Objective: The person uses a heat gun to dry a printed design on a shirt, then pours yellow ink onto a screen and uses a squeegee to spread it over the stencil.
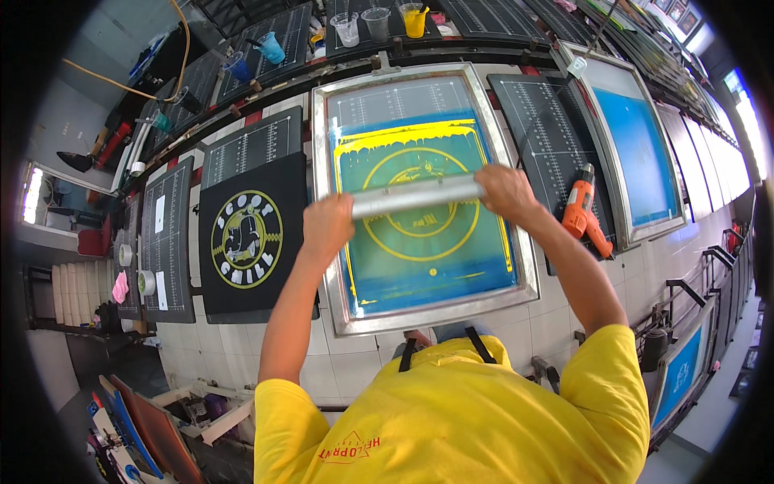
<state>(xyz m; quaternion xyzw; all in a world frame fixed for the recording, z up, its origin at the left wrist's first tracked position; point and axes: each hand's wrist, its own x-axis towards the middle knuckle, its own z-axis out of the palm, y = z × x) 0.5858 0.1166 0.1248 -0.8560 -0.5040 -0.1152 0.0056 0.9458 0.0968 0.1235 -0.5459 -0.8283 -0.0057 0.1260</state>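
Both hands grip a long silver squeegee [415, 196] held across a metal-framed printing screen [339, 306]. My left hand [326, 224] clasps its left end and my right hand [504, 189] clasps its right end. The screen mesh is blue-green with a round yellow design and a band of yellow ink [403, 137] near its far edge. The squeegee lies across the middle of the design. To the left lies a black fabric piece [251, 234] printed with a round yellow and white emblem.
An orange power drill [582, 214] lies right of the frame, beside a second blue screen [637, 153]. Black gridded boards [165, 234] line the white tiled bench. Plastic cups [377, 22] stand at the back. Tape rolls [145, 282] sit at the left.
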